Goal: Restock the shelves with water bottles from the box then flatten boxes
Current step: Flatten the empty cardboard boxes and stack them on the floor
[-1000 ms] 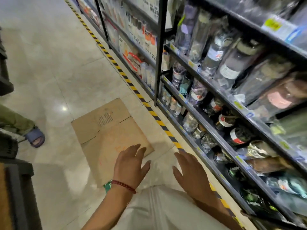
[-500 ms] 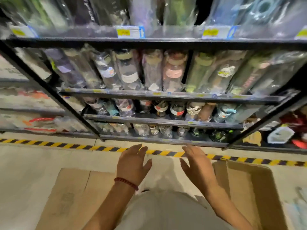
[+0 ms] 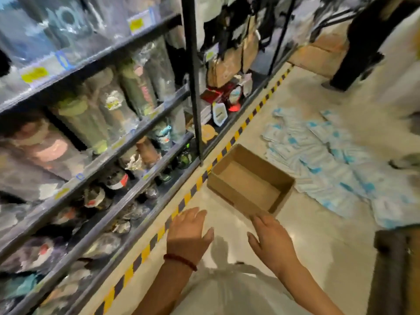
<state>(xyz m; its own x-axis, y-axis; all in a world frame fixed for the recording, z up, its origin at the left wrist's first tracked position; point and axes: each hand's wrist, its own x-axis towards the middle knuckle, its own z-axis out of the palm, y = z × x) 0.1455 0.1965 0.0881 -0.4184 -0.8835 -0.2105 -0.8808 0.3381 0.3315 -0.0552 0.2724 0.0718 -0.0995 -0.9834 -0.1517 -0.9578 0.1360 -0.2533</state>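
Nearest the camera, both hands hover over the floor (image 3: 318, 258) with fingers spread and nothing in them: the left hand (image 3: 189, 233) beside the striped tape (image 3: 145, 253), the right hand (image 3: 271, 239) just short of the near corner of the box (image 3: 250, 183). That box looks empty, so flattening seems next; best to take opposite walls and fold along the creases. Beyond, the shelves (image 3: 109, 155) already hold many wrapped bottles (image 3: 136, 87).

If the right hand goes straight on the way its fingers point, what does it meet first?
Probably the near corner of the open cardboard box; the right hand points up toward it, fingertips already about there, though depth is unclear.
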